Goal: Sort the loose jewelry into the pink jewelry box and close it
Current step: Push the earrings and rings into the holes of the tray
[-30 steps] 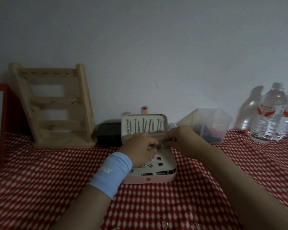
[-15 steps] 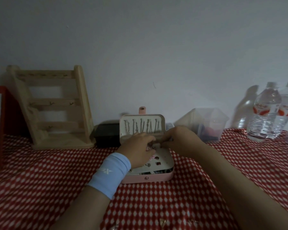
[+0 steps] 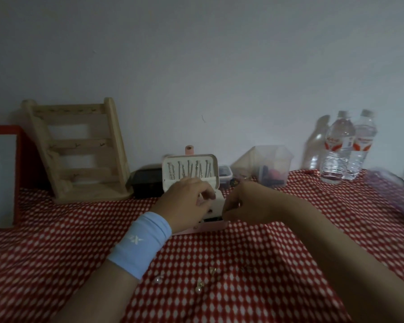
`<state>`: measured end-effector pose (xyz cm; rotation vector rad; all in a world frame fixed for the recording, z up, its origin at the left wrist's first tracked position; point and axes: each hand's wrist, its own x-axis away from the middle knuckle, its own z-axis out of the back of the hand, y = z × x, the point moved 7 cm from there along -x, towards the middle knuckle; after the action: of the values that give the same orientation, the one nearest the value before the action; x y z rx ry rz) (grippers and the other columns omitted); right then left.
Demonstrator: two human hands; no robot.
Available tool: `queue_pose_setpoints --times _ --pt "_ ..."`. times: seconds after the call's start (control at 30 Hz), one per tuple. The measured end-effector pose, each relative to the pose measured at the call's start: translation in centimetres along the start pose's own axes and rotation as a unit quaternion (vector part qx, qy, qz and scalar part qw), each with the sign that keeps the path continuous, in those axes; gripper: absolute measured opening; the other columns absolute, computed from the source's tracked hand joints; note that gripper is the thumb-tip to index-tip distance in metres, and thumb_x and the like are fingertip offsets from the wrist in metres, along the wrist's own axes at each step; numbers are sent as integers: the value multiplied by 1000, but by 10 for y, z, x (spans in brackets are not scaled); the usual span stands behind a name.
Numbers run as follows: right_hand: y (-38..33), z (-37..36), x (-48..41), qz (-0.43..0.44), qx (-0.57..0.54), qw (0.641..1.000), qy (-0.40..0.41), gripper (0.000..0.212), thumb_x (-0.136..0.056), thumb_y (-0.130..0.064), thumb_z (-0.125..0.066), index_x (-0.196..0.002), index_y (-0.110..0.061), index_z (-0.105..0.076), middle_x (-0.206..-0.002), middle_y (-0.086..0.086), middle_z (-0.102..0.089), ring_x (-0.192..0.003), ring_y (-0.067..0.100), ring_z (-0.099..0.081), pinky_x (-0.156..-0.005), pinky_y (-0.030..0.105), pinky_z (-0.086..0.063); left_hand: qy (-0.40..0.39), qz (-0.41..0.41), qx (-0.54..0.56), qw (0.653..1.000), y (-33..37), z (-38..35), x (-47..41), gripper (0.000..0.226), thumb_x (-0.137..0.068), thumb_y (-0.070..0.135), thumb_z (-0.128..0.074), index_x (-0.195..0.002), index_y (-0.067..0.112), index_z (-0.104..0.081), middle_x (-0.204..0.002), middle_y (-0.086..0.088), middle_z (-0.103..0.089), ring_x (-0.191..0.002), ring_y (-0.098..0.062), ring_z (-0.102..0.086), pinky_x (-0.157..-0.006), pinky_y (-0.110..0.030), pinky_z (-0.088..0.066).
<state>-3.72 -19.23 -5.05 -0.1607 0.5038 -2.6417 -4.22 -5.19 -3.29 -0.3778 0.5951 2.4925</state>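
The pink jewelry box (image 3: pixel 211 227) stands open mid-table, its lid (image 3: pixel 190 170) upright with several chains hanging inside. A white earring panel (image 3: pixel 217 202) lies tilted over the base. My left hand (image 3: pixel 187 202), a blue wristband on its wrist, curls its fingers over this panel and hides most of it. My right hand (image 3: pixel 245 203) sits at the box's right edge with its fingers curled; anything in them is hidden. Loose pieces lie on the cloth near me: a pearl earring (image 3: pixel 158 279) and two small gold pieces (image 3: pixel 212 270) (image 3: pixel 200 285).
A wooden jewelry stand (image 3: pixel 79 150) leans at the back left beside a red-framed board (image 3: pixel 2 176). Behind the box are a black container (image 3: pixel 146 181) and a clear plastic bin (image 3: pixel 264 165). Two water bottles (image 3: pixel 346 148) stand back right. A red checked cloth (image 3: pixel 243 299) covers the table.
My right hand has drawn away from the panel's back edge to the box's right side. The view has dipped, bringing the loose pieces on the cloth into sight. My left hand stays on the panel.
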Motion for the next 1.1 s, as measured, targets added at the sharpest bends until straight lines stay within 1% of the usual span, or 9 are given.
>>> queue_pose_setpoints --times 0.2,0.3,0.37,0.57,0.67,0.73,0.83,0.93,1.1 --pt "-10 -21 35 -21 -6 996 -81 18 -94 -30 -66 -107 -23 -76 -90 -11 -73 -77 0 -66 -74 16 -50 -175 3 25 984 41 -27 38 13 -90 35 -62 -90 24 -70 -88 10 -64 -82 -6 -59 -77 -26 -48" --pt "-8 -31 48 -33 4 991 -129 22 -88 -31 -73 -109 -25 -76 -101 -10 -75 -90 3 -69 -88 23 -54 -229 17 2 973 45 -40 53 19 -86 44 -63 -89 26 -70 -98 10 -66 -92 -10 -60 -89 -33 -49" --pt "-8 -38 55 -35 35 987 -151 25 -87 -29 -75 -111 -22 -75 -107 -8 -75 -97 7 -69 -95 26 -53 -240 20 -30 970 44 -48 60 20 -85 44 -63 -89 26 -70 -119 10 -62 -111 -15 -55 -100 -33 -40" --pt "-10 -46 55 -32 60 991 -119 21 -87 -23 -75 -107 -19 -76 -105 -3 -75 -96 11 -69 -94 27 -55 -218 6 -23 976 48 -47 67 18 -90 29 -64 -105 30 -74 -145 14 -48 -135 -11 -37 -94 -17 -16" --pt "-9 -41 55 -26 32 995 -94 15 -91 -22 -71 -104 -19 -75 -101 -5 -75 -91 7 -69 -86 21 -54 -213 27 -11 977 40 -44 69 19 -90 25 -64 -106 28 -74 -127 15 -63 -118 -8 -52 -95 -13 -30" --pt "-7 -35 51 -23 9 998 -51 11 -91 -22 -70 -101 -21 -76 -96 -8 -75 -86 5 -69 -80 19 -55 -191 54 -4 980 32 -40 70 24 -89 29 -65 -112 29 -71 -116 12 -66 -104 -7 -58 -99 -28 -45" --pt "-7 -28 44 -27 -37 999 3 9 -92 -20 -70 -98 -20 -77 -84 -8 -73 -71 4 -69 -67 16 -55 -145 84 15 986 21 -36 68 30 -87 34 -65 -117 31 -66 -112 10 -64 -101 -9 -58 -98 -36 -47" --pt "-12 -22 38 -13 -80 996 35 10 -92 -21 -70 -99 -20 -77 -73 -8 -71 -54 -3 -59 -57 12 -49 -99 96 95 986 17 -32 65 21 -86 29 -67 -108 28 -69 -99 11 -67 -92 -6 -61 -94 -35 -49" --pt "-21 -20 35 8 -155 987 37 11 -95 -23 -67 -94 -18 -77 -67 -9 -71 -53 2 -57 -54 13 -47 -29 132 239 962 8 -28 64 15 -86 18 -71 -98 25 -76 -85 3 -75 -77 -8 -70 -78 -28 -56"
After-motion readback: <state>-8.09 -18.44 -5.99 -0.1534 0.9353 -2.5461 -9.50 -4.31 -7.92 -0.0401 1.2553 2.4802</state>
